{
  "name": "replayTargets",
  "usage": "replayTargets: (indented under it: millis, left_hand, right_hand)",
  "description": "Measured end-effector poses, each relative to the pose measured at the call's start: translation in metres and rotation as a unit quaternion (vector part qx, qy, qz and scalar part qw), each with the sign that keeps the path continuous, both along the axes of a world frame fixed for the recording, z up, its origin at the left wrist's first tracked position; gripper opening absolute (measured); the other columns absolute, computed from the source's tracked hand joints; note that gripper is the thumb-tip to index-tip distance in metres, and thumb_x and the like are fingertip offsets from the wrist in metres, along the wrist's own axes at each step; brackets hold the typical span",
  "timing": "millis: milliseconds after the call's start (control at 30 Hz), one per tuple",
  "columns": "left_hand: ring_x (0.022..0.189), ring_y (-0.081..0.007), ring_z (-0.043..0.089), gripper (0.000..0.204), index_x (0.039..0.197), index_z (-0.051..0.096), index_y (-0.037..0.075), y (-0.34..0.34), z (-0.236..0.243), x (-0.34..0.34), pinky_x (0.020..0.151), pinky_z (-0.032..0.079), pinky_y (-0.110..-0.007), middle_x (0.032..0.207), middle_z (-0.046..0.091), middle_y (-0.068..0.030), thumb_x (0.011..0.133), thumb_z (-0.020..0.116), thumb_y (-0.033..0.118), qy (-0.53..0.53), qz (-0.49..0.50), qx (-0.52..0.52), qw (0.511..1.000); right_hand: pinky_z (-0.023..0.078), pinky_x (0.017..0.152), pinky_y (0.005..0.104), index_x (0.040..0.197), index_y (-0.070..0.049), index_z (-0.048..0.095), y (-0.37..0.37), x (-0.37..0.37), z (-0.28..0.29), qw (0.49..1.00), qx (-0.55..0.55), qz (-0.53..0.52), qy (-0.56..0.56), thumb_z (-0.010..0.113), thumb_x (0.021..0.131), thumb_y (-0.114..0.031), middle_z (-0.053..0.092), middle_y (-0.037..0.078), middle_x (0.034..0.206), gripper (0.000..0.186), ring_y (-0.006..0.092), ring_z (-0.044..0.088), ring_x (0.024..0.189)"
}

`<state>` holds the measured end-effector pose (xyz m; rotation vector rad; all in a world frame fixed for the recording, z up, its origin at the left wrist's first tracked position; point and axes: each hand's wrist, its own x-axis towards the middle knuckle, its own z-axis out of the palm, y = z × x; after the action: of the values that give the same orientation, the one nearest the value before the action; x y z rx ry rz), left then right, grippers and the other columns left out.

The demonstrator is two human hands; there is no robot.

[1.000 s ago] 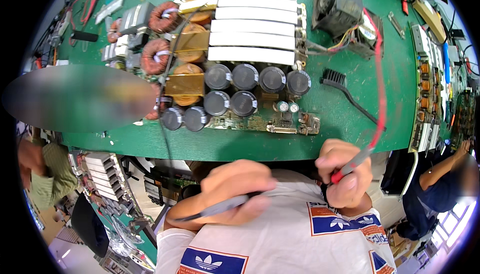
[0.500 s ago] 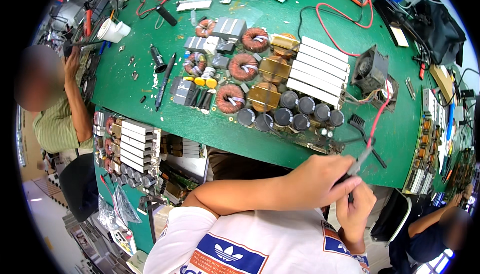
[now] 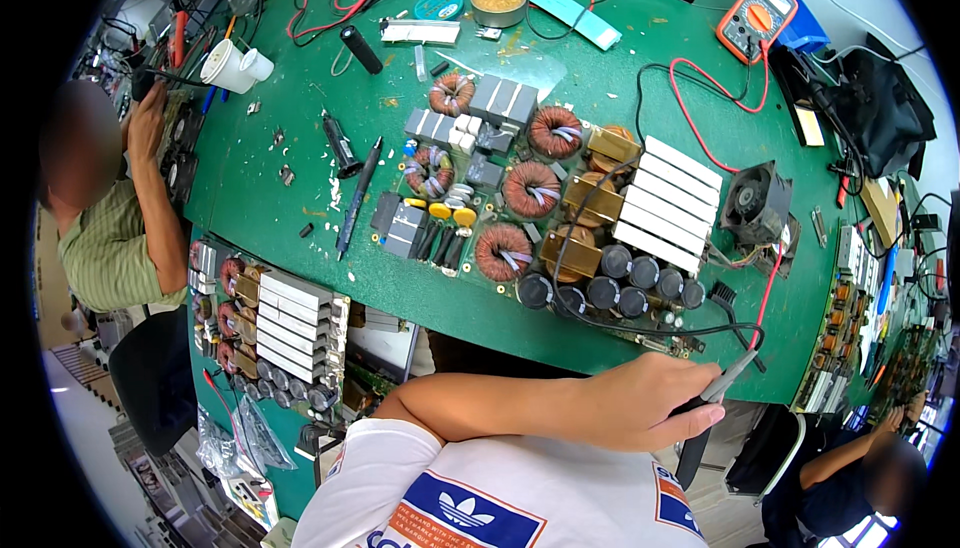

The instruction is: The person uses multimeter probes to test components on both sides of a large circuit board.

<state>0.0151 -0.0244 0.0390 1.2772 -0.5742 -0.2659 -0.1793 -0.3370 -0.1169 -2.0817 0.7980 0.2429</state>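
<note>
My left arm reaches across my body to the right, and my left hand [image 3: 660,403] is closed around grey-tipped multimeter probes [image 3: 722,384]. Red and black leads run up from them; whether both probes are fully in the grip is partly hidden by my fingers. The hand hangs just off the table's near edge. Beyond it on the green table lies a large circuit board [image 3: 470,233] with copper coils, black capacitors and a white finned heatsink [image 3: 668,203]. A black brush [image 3: 735,313] lies near the probes. My right hand is out of sight.
An orange multimeter [image 3: 758,18] stands at the far right. A fan [image 3: 755,198] sits right of the board; a black pen-like tool [image 3: 360,198] lies left of it. Another board [image 3: 275,323] rests at lower left. People work at left [image 3: 115,248] and right [image 3: 840,483].
My right hand, which was at the probes beside my left, has left the view. The black lead now arcs over the board to my left hand. The whole view has shifted slightly.
</note>
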Motion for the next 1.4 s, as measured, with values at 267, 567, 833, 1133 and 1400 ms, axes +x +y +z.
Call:
replayTargets:
  millis: [267, 567, 833, 1133, 1400]
  left_hand:
    - [0.056, -0.0298, 0.050, 0.026, 0.086, 0.052, -0.001, 0.007, 0.005, 0.014, 0.053, 0.040, -0.041, 0.067, 0.048, -0.0124, 0.098, 0.060, 0.020, -0.031, -0.001, -0.023, 0.999]
    - [0.057, -0.0342, 0.049, 0.028, 0.088, 0.052, -0.002, 0.009, 0.010, 0.021, 0.054, 0.040, -0.043, 0.066, 0.046, -0.0130, 0.099, 0.059, 0.023, -0.035, -0.027, 0.022, 0.999]
    - [0.060, -0.0406, 0.052, 0.028, 0.085, 0.050, -0.003, 0.001, 0.013, 0.023, 0.056, 0.041, -0.047, 0.067, 0.050, -0.0185, 0.097, 0.059, 0.020, -0.006, -0.057, 0.041, 0.998]
    - [0.058, -0.0362, 0.050, 0.026, 0.085, 0.050, -0.002, -0.012, 0.012, 0.013, 0.053, 0.039, -0.044, 0.067, 0.048, -0.0157, 0.097, 0.060, 0.019, -0.017, -0.044, 0.047, 0.998]
    - [0.060, -0.0375, 0.052, 0.025, 0.088, 0.051, -0.002, -0.006, 0.010, 0.009, 0.055, 0.041, -0.044, 0.069, 0.049, -0.0163, 0.097, 0.060, 0.020, 0.010, -0.058, 0.067, 0.996]
  right_hand:
    - [0.051, 0.072, 0.0354, 0.115, 0.003, 0.061, -0.100, 0.086, 0.152, 0.952, -0.250, -0.111, -0.140, 0.058, 0.099, -0.029, 0.069, 0.015, 0.093, 0.036, 0.0244, 0.065, 0.081]
    - [0.051, 0.073, 0.0371, 0.117, 0.003, 0.060, -0.164, 0.125, 0.233, 0.925, -0.323, -0.115, -0.164, 0.057, 0.099, -0.031, 0.069, 0.016, 0.095, 0.038, 0.0271, 0.065, 0.082]
    - [0.051, 0.074, 0.0386, 0.119, 0.002, 0.059, -0.183, 0.130, 0.241, 0.918, -0.342, -0.121, -0.162, 0.056, 0.099, -0.033, 0.069, 0.018, 0.097, 0.040, 0.0294, 0.065, 0.084]
    - [0.051, 0.076, 0.0402, 0.121, 0.002, 0.058, -0.190, 0.119, 0.217, 0.929, -0.316, -0.120, -0.154, 0.055, 0.099, -0.035, 0.068, 0.019, 0.099, 0.043, 0.0321, 0.065, 0.086]
    - [0.051, 0.077, 0.0417, 0.122, 0.001, 0.057, -0.172, 0.110, 0.176, 0.945, -0.279, -0.107, -0.132, 0.053, 0.100, -0.037, 0.068, 0.020, 0.100, 0.045, 0.0345, 0.065, 0.087]
